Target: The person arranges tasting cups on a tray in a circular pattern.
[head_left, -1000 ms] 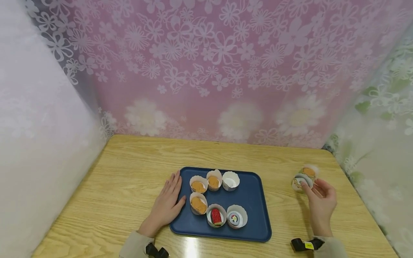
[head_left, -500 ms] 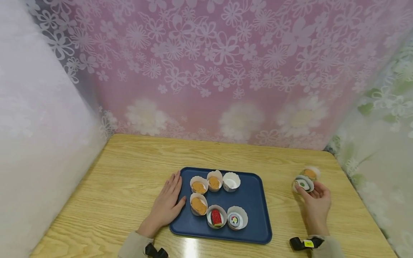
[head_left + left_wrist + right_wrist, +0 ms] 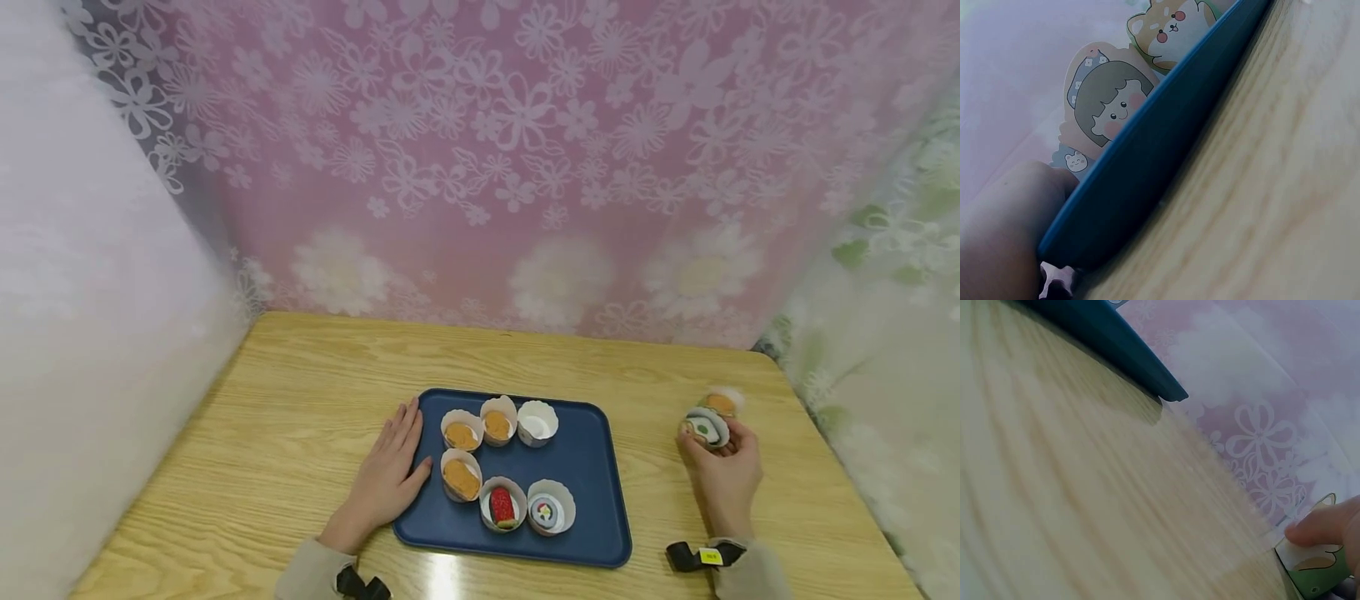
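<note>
My right hand grips a small paper baking cup at the table's right side, thumb on its near side. Inside the cup shows something white with a green centre. In the right wrist view my thumb presses the cup's wall, green with a drawn animal. A second cup, with an orange piece in it, stands right behind. My left hand lies flat with straight fingers along the left rim of a blue tray, its thumb over the edge.
Several paper cups stand on the tray. Orange pieces fill three; others hold a red-topped sushi-like piece and a grey-rimmed roll slice. The back right cup shows only white inside. Floral curtains surround the wooden table.
My right hand has shifted slightly left, its thumb moving off the cup's opening to its near side, so the white-and-green content shows more. Left hand and tray stay put.
</note>
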Demonstrator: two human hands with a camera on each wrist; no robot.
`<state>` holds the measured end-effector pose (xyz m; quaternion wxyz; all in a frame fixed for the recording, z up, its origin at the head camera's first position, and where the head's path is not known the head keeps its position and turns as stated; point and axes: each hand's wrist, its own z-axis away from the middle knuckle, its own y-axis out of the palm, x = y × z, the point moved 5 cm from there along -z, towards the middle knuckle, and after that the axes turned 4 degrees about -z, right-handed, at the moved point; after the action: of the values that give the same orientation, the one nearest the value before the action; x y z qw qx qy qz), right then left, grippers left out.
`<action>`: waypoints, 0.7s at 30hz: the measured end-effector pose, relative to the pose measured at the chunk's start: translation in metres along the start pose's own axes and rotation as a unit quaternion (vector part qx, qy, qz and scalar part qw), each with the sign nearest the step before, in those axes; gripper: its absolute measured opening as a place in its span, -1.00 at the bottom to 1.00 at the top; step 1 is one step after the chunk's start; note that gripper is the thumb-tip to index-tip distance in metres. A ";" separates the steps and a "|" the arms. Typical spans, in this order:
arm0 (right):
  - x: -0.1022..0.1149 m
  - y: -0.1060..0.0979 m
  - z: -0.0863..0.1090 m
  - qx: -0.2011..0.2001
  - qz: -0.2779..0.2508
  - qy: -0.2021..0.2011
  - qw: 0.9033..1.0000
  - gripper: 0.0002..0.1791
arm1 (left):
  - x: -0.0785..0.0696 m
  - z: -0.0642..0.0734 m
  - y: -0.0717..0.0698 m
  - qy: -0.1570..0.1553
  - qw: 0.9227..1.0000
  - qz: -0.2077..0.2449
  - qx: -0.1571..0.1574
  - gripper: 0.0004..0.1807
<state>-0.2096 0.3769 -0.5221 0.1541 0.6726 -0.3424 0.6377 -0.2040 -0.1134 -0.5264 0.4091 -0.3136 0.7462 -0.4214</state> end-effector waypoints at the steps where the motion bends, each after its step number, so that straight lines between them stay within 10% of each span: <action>1: -0.001 -0.001 0.000 0.001 0.002 -0.001 1.000 -0.25 | 0.000 0.000 0.000 0.002 1.000 0.002 -0.003 -0.23; 21: 0.003 -0.004 0.006 -0.014 -0.017 -0.059 0.998 -0.38 | -0.002 -0.001 0.001 0.006 1.000 -0.001 -0.008 -0.23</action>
<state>-0.2025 0.3746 -0.5194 0.1537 0.7122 -0.3484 0.5897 -0.2042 -0.1111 -0.5260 0.4020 -0.3151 0.7517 -0.4172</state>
